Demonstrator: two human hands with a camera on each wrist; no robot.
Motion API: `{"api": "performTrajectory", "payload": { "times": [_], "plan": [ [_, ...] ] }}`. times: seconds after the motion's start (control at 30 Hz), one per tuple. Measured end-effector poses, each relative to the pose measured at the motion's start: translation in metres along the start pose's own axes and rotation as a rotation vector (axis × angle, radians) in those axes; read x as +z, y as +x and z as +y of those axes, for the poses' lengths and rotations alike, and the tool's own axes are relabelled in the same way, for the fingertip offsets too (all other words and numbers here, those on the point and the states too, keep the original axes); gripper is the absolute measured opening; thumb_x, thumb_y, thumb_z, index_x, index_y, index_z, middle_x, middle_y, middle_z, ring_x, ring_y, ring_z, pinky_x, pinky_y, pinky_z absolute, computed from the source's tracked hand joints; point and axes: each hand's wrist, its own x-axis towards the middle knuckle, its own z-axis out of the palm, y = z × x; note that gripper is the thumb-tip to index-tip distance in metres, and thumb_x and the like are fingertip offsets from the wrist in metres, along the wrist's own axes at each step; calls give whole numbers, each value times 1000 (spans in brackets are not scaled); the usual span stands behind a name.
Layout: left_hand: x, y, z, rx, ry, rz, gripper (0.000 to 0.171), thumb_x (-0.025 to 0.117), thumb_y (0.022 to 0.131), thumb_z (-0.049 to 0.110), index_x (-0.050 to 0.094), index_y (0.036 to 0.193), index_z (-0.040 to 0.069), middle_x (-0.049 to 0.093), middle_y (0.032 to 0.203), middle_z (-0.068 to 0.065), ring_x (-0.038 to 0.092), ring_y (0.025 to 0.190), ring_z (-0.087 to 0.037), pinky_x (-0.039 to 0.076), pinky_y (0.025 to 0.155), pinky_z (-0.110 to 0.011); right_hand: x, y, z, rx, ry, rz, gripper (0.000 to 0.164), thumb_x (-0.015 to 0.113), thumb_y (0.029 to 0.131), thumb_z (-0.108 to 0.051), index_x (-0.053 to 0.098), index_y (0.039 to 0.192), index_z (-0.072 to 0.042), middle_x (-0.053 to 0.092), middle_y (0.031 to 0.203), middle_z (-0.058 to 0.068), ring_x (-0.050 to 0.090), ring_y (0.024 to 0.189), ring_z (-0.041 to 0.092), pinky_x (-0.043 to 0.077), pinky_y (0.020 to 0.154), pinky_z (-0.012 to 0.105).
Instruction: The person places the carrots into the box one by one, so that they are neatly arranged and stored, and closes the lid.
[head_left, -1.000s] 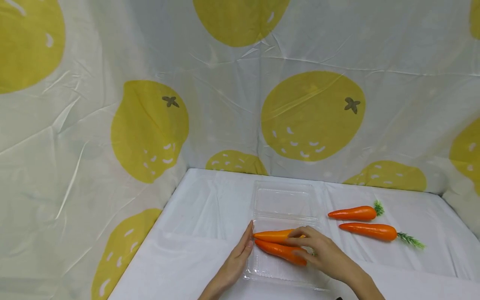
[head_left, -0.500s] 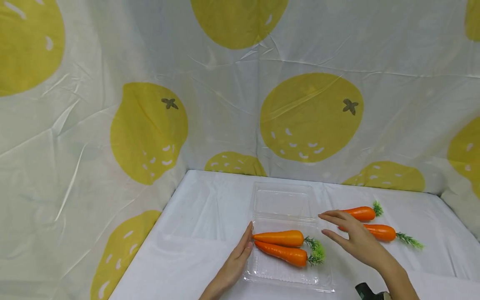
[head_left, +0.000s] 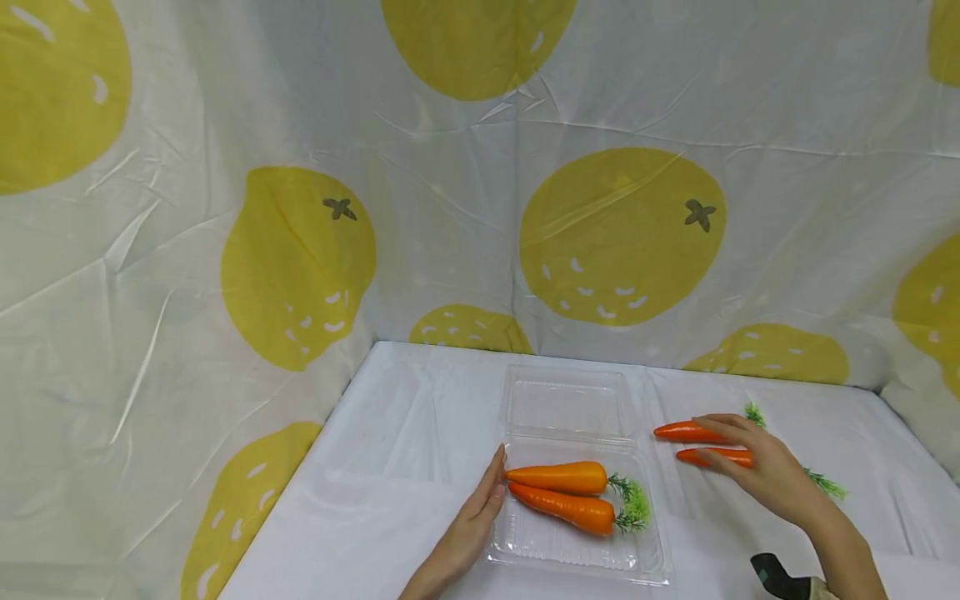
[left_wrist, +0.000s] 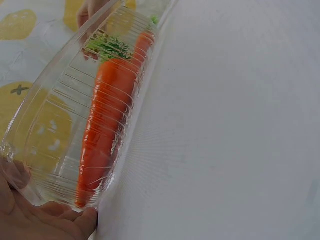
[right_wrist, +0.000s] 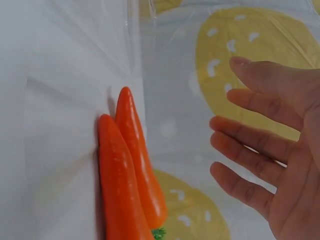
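Note:
A clear plastic clamshell box lies with its lid folded back. Inside it are two carrots side by side, an upper carrot and a lower carrot, green tops to the right. My left hand rests against the box's left side, fingers straight; the left wrist view shows its fingertips at the box wall near a carrot tip. My right hand hovers over two more carrots, a far carrot and a near carrot. Its fingers are spread and hold nothing in the right wrist view.
A white cloth covers the table. Behind and at the left hangs a curtain printed with large yellow lemons. A dark device part shows by the right wrist.
My right hand let go of the upper carrot in the box and moved right to above the two carrots outside. The left hand stayed at the box.

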Motion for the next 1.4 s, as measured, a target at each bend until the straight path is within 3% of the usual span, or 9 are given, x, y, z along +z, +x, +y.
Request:
{"api": "performTrajectory", "payload": {
  "times": [0.07, 0.23, 0.5, 0.67, 0.87, 1.1, 1.4],
  "plan": [
    [0, 0, 0, -3, 3, 1, 59, 30, 115, 32, 7, 168, 23, 11, 175, -9, 17, 161, -36, 16, 122, -16, -1, -1, 4, 23, 9, -18, 39, 75, 97, -25, 69, 133, -13, 60, 139, 19, 56, 123, 47, 51, 90, 71],
    [0, 0, 0, -12, 10, -1, 59, 30, 115, 33, 7, 168, 26, 12, 175, -9, 16, 161, -36, 16, 125, -24, -3, -3, 16, 91, 6, -59, 42, 72, 99, -27, 65, 136, -9, 54, 145, 27, 46, 131, 56, 42, 92, 81],
    [0, 1, -1, -11, 20, 0, 59, 30, 115, 33, 7, 168, 25, 12, 175, -9, 17, 161, -36, 17, 126, -29, -15, -7, 37, 202, -53, -87, 60, 71, 98, -38, 57, 144, -2, 44, 147, 41, 39, 130, 64, 36, 95, 84],
    [1, 1, -2, -10, 28, 5, 59, 30, 115, 33, 8, 168, 25, 12, 175, -9, 18, 160, -37, 17, 127, -31, -19, -8, 47, 247, -68, -106, 61, 70, 99, -39, 57, 144, 0, 45, 145, 41, 39, 128, 64, 36, 95, 84],
    [0, 1, -3, -3, 30, 7, 58, 30, 115, 32, 8, 168, 22, 12, 175, -10, 19, 160, -37, 17, 125, -26, -18, -10, 57, 251, -37, -122, 57, 70, 99, -37, 59, 143, -2, 47, 145, 40, 40, 129, 63, 37, 94, 84],
    [1, 1, -4, -1, 5, 3, 59, 31, 115, 32, 8, 168, 23, 12, 175, -10, 18, 160, -37, 16, 119, -11, -19, -17, 70, 225, -41, -107, 48, 73, 98, -30, 64, 137, -5, 52, 144, 34, 42, 130, 60, 38, 93, 82],
    [0, 1, -3, 6, 5, 3, 59, 30, 115, 32, 7, 168, 23, 12, 175, -10, 18, 160, -37, 17, 119, -11, -19, -21, 81, 240, 20, -123, 52, 72, 98, -37, 65, 137, -4, 52, 145, 33, 41, 131, 59, 38, 92, 81]
  ]
}}
